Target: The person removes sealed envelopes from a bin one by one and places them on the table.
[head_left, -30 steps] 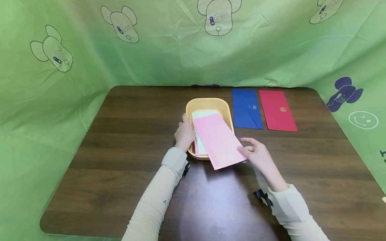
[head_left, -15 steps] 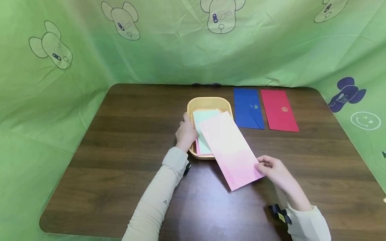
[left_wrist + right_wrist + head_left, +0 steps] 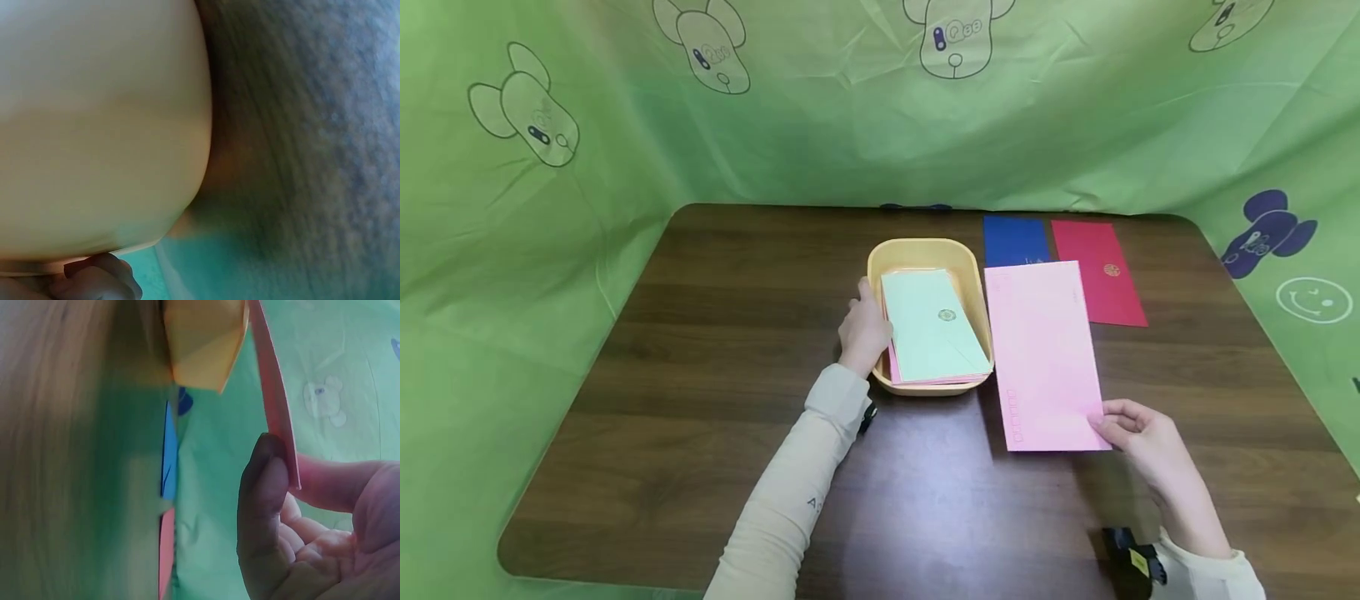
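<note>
My right hand (image 3: 1150,446) pinches a pink envelope (image 3: 1045,358) by its near right corner, thumb on top. The right wrist view shows this envelope (image 3: 276,394) edge-on, raised off the table between thumb and fingers. My left hand (image 3: 862,333) grips the left rim of a yellow plastic basket (image 3: 917,252). In the left wrist view the basket's outer wall (image 3: 100,144) fills much of the picture, and only the fingertips (image 3: 100,275) show at the bottom. Inside the basket a mint-green envelope (image 3: 931,333) lies on top of pinkish ones, whose edges peek out.
At the back right of the brown table (image 3: 730,333) lie a blue envelope (image 3: 1015,237) and a red envelope (image 3: 1097,275) side by side. The held pink envelope hides most of the blue one. A green printed curtain (image 3: 820,125) hangs behind and beside the table.
My right hand has drawn the pink envelope out of the basket, to the right and nearer, turning it straighter. The mint-green envelope is now uncovered. My left hand stays on the rim.
</note>
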Tool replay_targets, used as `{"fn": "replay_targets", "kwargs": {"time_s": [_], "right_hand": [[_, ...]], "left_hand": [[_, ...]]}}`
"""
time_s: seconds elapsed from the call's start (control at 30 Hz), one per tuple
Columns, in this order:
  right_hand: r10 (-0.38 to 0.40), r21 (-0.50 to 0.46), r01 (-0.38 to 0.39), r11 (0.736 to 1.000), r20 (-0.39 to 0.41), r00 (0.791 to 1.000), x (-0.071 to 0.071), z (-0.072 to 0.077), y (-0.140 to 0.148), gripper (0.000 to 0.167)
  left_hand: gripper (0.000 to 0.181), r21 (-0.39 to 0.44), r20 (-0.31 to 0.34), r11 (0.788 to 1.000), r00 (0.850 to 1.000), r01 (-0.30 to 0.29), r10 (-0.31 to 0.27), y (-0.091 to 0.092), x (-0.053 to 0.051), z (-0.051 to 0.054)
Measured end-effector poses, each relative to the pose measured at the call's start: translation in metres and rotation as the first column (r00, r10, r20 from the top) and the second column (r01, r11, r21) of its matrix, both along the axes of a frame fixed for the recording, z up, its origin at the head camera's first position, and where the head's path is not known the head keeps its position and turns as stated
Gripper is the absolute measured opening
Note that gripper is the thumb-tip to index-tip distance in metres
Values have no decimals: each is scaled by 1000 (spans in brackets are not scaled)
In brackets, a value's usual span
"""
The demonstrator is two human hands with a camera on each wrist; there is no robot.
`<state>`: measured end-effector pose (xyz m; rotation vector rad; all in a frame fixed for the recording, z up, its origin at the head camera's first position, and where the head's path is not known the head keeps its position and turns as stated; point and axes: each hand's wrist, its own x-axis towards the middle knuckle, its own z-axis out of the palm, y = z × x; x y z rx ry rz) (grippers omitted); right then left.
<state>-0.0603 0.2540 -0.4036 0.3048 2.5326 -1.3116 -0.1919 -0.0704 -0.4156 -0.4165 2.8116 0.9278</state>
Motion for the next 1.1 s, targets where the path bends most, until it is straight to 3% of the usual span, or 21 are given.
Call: {"fn": "replay_targets", "kwargs": {"time_s": [0.17, 0.4, 0.7, 0.83, 1.1], "right_hand": [[-23, 23, 23, 999, 15, 1000, 4, -3, 11, 32], [38, 109, -49, 993, 102, 994, 5, -7, 13, 40], [105, 360, -147, 921, 134, 985, 5, -12, 8, 45], [109, 400, -150, 904, 122, 987, 6, -12, 7, 44], [121, 421, -142, 896, 76, 990, 7, -12, 5, 43]], "left_hand": [[71, -5, -7, 1000, 1000, 6, -6, 0, 1, 0], [71, 10, 6, 1000, 1000, 2, -2, 1, 1, 0], [69, 25, 14, 1000, 1000, -4, 4, 1, 1, 1], [70, 20, 17, 1000, 1000, -4, 4, 1, 1, 1], [72, 2, 18, 1000, 1000, -8, 8, 1, 0, 2]]}}
